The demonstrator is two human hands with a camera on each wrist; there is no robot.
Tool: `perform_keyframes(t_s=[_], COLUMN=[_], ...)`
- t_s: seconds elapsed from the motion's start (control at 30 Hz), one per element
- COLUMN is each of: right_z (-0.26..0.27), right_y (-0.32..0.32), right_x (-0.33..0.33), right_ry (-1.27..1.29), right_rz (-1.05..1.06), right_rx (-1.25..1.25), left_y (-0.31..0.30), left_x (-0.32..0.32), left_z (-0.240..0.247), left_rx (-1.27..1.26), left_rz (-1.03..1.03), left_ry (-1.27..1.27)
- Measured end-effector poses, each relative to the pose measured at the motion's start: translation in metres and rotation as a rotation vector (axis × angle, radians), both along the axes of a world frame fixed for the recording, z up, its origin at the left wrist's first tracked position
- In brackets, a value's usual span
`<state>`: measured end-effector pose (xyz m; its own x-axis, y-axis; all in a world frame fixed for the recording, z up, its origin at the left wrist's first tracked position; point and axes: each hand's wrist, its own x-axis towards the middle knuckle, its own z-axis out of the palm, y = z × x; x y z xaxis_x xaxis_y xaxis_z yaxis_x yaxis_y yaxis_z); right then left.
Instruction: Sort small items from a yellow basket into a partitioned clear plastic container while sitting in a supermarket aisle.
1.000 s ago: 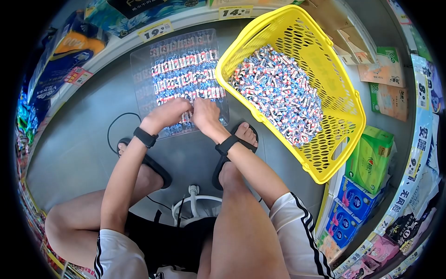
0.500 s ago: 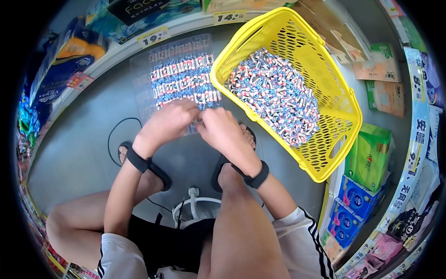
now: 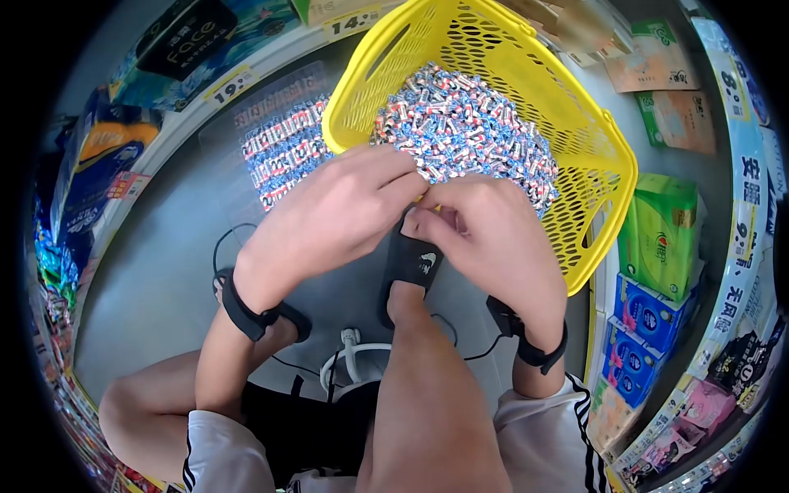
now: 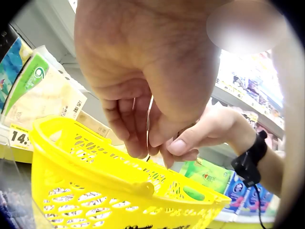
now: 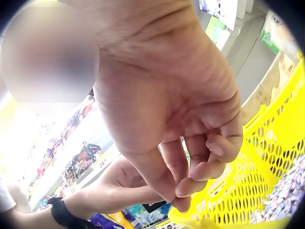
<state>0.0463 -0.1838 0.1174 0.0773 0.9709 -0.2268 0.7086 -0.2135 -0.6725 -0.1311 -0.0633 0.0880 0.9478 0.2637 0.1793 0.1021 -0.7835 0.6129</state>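
Both hands meet at their fingertips near the basket's front rim. The left hand (image 3: 337, 209) has curled fingers; in the left wrist view this left hand (image 4: 147, 57) pinches a thin shiny strip (image 4: 148, 119), too small to identify. The right hand (image 3: 501, 242) has its thumb and forefinger together; in the right wrist view the right hand (image 5: 167, 90) shows curled fingers, and whatever lies between the tips is hidden. Small wrapped candies (image 3: 460, 123) fill the bottom of the yellow basket (image 3: 600, 156). Rows of candies (image 3: 283, 148) lie in a clear tray (image 3: 220, 135), partly behind the left hand.
Shelves with tissue packs (image 3: 662, 238) curve along the right, and blue packs (image 3: 637, 324) stand below them. More packs (image 3: 103, 164) line the left. A foot in a sandal (image 3: 419, 255) is under the hands, and a white stool base (image 3: 352, 353) is between the legs.
Both hands have risen from the tray and moved right, toward the basket, staying together at the fingertips. The head view has shifted, so the tray and basket appear further left.
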Motion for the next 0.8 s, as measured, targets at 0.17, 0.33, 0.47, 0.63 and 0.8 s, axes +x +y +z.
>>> perform_keyframes(t_s=[0.17, 0.33, 0.47, 0.63, 0.8], right_z=[-0.004, -0.023, -0.046, -0.086, -0.114], right_y=[0.001, 0.015, 0.029, 0.047, 0.053], right_x=[0.043, 0.084, 0.109, 0.126, 0.137], right_ry=[-0.096, -0.132, -0.114, -0.199, -0.183], right_rz=[-0.099, -0.22, -0.237, -0.217, -0.225], right_rx=[0.02, -0.076, -0.198, -0.337, -0.403], left_y=[0.015, 0.027, 0.033, 0.045, 0.059], left_x=[0.053, 0.095, 0.121, 0.148, 0.169], left_z=[-0.004, -0.027, -0.043, -0.077, -0.101], left_rx=[0.118, 0.2, 0.227, 0.272, 0.217], left_rz=[-0.068, -0.188, -0.2, -0.239, -0.251], left_ry=[-0.048, -0.022, 0.095, 0.121, 0.345])
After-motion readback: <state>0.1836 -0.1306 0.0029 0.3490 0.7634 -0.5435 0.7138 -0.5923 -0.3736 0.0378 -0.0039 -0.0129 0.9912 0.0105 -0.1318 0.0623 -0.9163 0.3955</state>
